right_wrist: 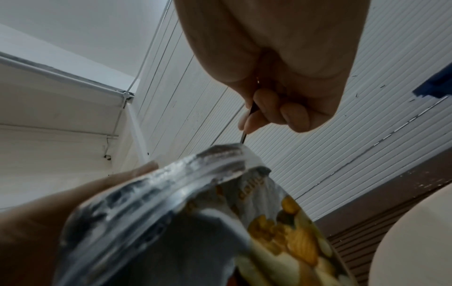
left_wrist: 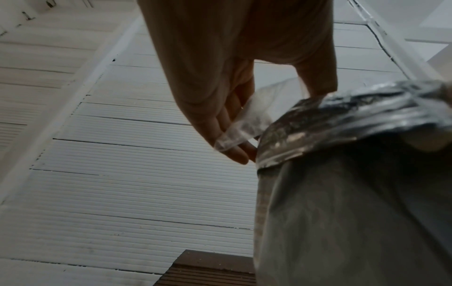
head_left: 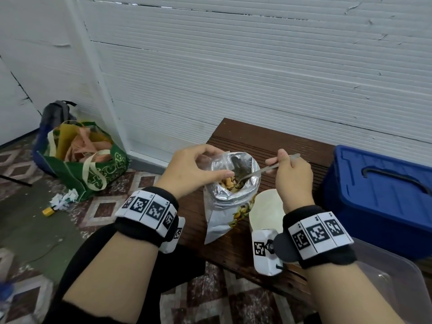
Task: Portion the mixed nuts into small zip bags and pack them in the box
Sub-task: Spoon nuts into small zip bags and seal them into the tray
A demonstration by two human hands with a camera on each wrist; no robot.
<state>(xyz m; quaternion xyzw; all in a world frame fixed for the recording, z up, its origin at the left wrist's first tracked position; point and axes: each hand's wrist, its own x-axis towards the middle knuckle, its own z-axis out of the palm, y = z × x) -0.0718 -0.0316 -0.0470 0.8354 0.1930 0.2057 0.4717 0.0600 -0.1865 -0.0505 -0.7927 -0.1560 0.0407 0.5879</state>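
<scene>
The right hand (head_left: 292, 176) has its grip closed around the handle of a metal spoon (head_left: 257, 172). The spoon's round end is down inside the big foil bag of nuts (head_left: 230, 202), right on the mixed nuts (head_left: 230, 182). The left hand (head_left: 194, 169) pinches a small clear zip bag (left_wrist: 249, 123) against the top edge of the foil bag, with its thumb at the rim. The zip bag looks empty.

The foil bag stands on the brown tabletop (head_left: 254, 141), in the middle. A white paper cup (head_left: 266, 213) is just to its right. A blue box with a lid (head_left: 378, 195) sits farther right, and a clear tub (head_left: 392, 284) is near the right arm.

This looks like the scooping step: getting nuts on the spoon. Next, the spoon needs to come up level so no nuts fall, and the left hand needs to hold the little bag's mouth open wide enough for the spoon.
</scene>
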